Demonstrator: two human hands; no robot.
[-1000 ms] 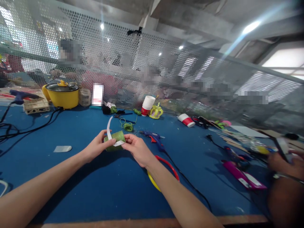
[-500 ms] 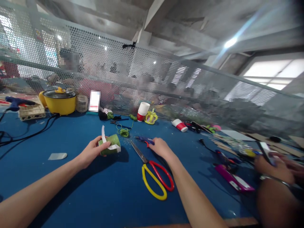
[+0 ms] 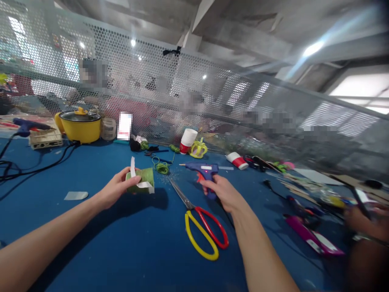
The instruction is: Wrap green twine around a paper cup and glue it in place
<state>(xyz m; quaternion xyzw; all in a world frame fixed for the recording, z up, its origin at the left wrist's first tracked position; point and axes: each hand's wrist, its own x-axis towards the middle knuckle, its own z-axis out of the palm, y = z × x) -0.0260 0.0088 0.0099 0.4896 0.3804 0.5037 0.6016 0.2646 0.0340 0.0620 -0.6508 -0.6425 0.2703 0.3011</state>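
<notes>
Green roll [image 3: 142, 179]: left of centre on blue table [image 3: 91, 227], clasped by left hand [image 3: 117, 187], white strip [image 3: 133, 170] sticking up.
Glue gun [image 3: 203, 170]: gripped in right hand [image 3: 223, 194], right of roll, nozzle pointing left toward it.
Scissors [image 3: 202, 225]: flat between both hands.

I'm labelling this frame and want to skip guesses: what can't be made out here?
Head view only:
- Glue gun: grip hidden inside the right hand.
- Green roll: near side covered by the left hand and a white strip.
- Co-worker's hand: motion-blurred at the right edge.
</notes>
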